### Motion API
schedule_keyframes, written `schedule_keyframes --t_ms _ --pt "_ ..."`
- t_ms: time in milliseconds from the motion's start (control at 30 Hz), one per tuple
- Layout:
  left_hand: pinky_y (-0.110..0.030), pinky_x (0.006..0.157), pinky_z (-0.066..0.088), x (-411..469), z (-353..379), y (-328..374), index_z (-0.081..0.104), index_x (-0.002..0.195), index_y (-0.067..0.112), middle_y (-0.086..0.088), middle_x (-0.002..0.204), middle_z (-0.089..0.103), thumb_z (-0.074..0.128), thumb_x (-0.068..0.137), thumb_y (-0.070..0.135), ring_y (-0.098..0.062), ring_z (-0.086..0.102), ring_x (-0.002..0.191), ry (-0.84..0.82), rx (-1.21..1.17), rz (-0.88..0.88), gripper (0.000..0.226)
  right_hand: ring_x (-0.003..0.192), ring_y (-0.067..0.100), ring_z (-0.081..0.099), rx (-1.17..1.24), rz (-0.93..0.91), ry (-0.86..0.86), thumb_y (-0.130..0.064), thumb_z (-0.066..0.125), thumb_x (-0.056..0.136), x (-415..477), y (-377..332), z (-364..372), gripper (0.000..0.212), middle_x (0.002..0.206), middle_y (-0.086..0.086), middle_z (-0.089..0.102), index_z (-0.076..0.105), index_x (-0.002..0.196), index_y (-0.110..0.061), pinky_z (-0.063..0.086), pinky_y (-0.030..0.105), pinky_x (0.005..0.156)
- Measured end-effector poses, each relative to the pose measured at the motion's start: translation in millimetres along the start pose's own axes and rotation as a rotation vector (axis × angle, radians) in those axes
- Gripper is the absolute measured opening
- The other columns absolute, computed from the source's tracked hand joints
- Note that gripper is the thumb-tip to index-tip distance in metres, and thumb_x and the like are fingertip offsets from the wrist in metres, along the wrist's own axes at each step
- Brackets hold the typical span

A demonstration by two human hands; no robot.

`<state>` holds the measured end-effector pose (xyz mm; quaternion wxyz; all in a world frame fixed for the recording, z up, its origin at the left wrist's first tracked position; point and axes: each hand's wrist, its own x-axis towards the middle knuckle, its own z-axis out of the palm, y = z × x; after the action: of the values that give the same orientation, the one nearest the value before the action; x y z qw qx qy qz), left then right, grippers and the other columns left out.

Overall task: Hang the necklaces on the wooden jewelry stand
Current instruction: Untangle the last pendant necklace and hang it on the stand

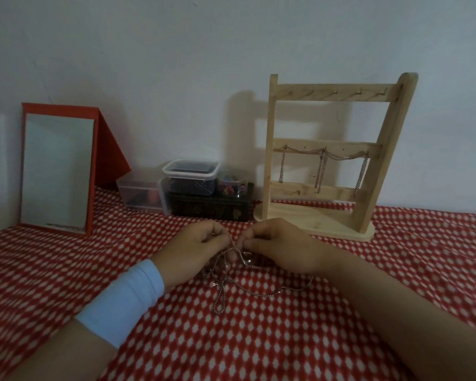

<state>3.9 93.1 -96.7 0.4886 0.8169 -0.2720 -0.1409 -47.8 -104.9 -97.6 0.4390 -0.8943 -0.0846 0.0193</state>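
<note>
My left hand [195, 246] and right hand [275, 243] pinch a tangled silver necklace [232, 251] above the red patterned cloth [259, 339]; the wooden jewelry stand [327, 155] behind already holds chains [320, 166].

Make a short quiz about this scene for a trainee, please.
1. True or false: chains hang from the top rail of the wooden jewelry stand.
2. What do the left hand and the right hand pinch? A) a necklace chain B) a comb C) a spoon
3. Fill in: the red-framed mirror stands to the ___ of the stand.
Key: 1 false, the hung chains are on the middle rail; 2 A; 3 left.
</note>
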Motion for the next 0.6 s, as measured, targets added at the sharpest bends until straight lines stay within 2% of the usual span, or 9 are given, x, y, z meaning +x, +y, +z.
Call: schedule_keyframes --t_ms 100,167,267,367,433,500,567,600 --pt "-0.021 0.059 0.054 -0.7 1.5 0.5 0.065 0.097 0.012 -0.003 0.075 0.075 0.052 0.099 0.016 -0.016 0.070 0.068 0.001 -0.149 -0.049 0.014 0.085 0.022 0.073 0.291 0.080 -0.098 -0.023 0.056 0.103 -4.2 -5.8 -5.4 0.024 0.098 0.013 0.077 0.074 0.109 -0.007 0.059 0.032 0.085" --pt "-0.029 0.064 0.058 -1.0 0.2 0.1 0.064 0.098 0.012 -0.008 0.078 0.075 0.051 0.100 0.017 -0.023 0.072 0.070 0.005 -0.194 -0.059 0.015 0.070 0.014 0.068 0.259 0.052 -0.188 -0.017 0.067 0.097 -7.0 -8.0 -8.2 0.016 0.094 0.009 0.076 0.073 0.110 -0.012 0.057 0.026 0.074" --pt "-0.026 0.058 0.055 -0.9 -1.7 -0.4 0.063 0.098 0.013 -0.008 0.077 0.075 0.050 0.100 0.018 -0.021 0.070 0.066 -0.016 -0.186 -0.052 0.015 0.049 0.004 0.047 0.182 0.039 -0.182 -0.012 0.069 0.095 -6.8 -5.5 -11.3 0.017 0.074 -0.005 0.069 0.075 0.110 -0.014 0.041 0.016 0.050" --pt "-0.021 0.053 0.051 -1.1 -2.7 0.3 0.063 0.097 0.012 -0.006 0.077 0.075 0.049 0.101 0.017 -0.016 0.068 0.062 -0.029 -0.185 -0.040 0.015 0.047 0.004 0.042 0.191 0.054 -0.134 -0.013 0.061 0.100 -5.1 -0.6 -16.1 0.018 0.086 -0.002 0.076 0.076 0.110 -0.013 0.033 0.018 0.046" --pt "-0.020 0.048 0.048 -1.6 -3.0 0.7 0.062 0.099 0.010 -0.008 0.081 0.075 0.047 0.102 0.016 -0.016 0.067 0.061 -0.043 -0.186 -0.028 0.016 0.046 0.005 0.042 0.237 0.089 -0.093 -0.014 0.059 0.102 -4.0 -0.4 -17.0 0.018 0.082 -0.003 0.075 0.076 0.106 -0.014 0.033 0.018 0.045" --pt "-0.021 0.042 0.043 -2.1 -2.1 0.2 0.059 0.101 0.010 -0.010 0.085 0.075 0.045 0.103 0.017 -0.015 0.064 0.058 -0.054 -0.192 -0.029 0.017 0.051 0.003 0.053 0.175 0.113 -0.034 -0.016 0.059 0.102 -3.4 0.7 -15.9 0.018 0.077 -0.010 0.073 0.078 0.101 -0.018 0.040 0.014 0.051" --pt "-0.021 0.040 0.040 -2.2 -1.6 -0.6 0.058 0.102 0.010 -0.009 0.089 0.076 0.042 0.104 0.018 -0.012 0.061 0.057 -0.068 -0.181 -0.031 0.018 0.075 -0.004 0.068 0.019 0.081 0.023 -0.017 0.063 0.099 -1.6 3.0 -13.0 0.018 0.088 -0.014 0.076 0.080 0.100 -0.023 0.050 0.011 0.073" --pt "-0.021 0.040 0.039 -2.1 -1.4 -0.8 0.057 0.103 0.009 -0.009 0.090 0.076 0.040 0.104 0.018 -0.012 0.059 0.056 -0.087 -0.195 -0.034 0.019 0.085 -0.005 0.068 -0.034 0.055 0.047 -0.017 0.066 0.097 -0.3 4.5 -10.5 0.017 0.092 -0.014 0.077 0.080 0.099 -0.025 0.052 0.011 0.081"
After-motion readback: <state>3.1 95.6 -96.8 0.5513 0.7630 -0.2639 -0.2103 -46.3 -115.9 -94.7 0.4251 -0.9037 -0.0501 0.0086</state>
